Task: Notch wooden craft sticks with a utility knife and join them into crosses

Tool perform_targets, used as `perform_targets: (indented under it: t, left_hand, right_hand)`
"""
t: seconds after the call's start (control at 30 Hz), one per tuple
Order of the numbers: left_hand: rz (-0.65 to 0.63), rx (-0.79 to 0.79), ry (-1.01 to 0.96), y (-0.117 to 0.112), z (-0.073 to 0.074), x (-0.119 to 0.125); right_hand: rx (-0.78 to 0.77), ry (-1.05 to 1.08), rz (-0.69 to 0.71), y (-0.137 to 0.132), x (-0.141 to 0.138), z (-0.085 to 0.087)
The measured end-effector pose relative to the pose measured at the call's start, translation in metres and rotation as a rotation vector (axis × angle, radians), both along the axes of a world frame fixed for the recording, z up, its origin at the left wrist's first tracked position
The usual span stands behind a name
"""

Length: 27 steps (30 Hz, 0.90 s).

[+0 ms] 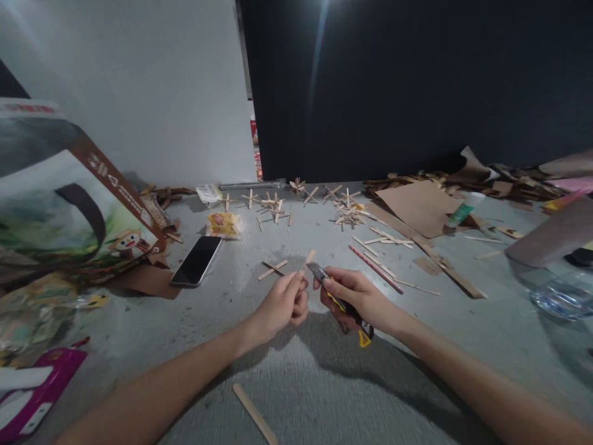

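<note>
Between thumb and fingers, my left hand (286, 301) pinches a short wooden craft stick (310, 256) whose end points up and away. My right hand (352, 293) is wrapped round a black and yellow utility knife (343, 304), its blade out and close beside the stick; whether they touch I cannot tell. Two crossed craft sticks (272, 269) lie just beyond my left hand. Nearer me, a single craft stick (254, 413) rests on the grey tabletop. To the right of the knife lie a red pencil (376, 269) and several loose sticks (383, 240).
Several stick crosses (277, 209) stand or lie along the back. A smartphone (197, 261) and a yellow packet (225, 225) are at left, near a large printed bag (74, 198). Cardboard pieces (419, 207), a glue tube (464, 210) and a clear plastic item (563, 295) occupy the right.
</note>
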State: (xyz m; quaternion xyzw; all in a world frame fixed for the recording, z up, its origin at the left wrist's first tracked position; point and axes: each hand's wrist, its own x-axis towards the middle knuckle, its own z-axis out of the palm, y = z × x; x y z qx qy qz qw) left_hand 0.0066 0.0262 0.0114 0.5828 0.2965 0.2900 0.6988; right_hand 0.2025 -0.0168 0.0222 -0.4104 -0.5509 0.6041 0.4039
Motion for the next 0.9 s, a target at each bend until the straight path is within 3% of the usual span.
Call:
perform_targets:
  t: [0.2,0.37,0.6,0.9]
  left_hand:
    - [-0.047,0.136,0.196,-0.009,-0.008,0.001]
    - [-0.117,0.099,0.228,-0.014,-0.007,0.001]
    - [-0.108,0.001,0.171,-0.014,-0.006,0.002]
    - [-0.094,-0.039,0.132,-0.012,-0.006,0.003]
  right_hand:
    - [0.481,-0.403,-0.32,0.0,-0.002,-0.005]
    - [0.617,-0.543,-0.289,0.002,-0.001,-0.014]
    - [0.833,-0.619,-0.24,0.001,0.006,-0.024]
    - [0.983,-0.67,-0.315,0.001,0.009,-0.029]
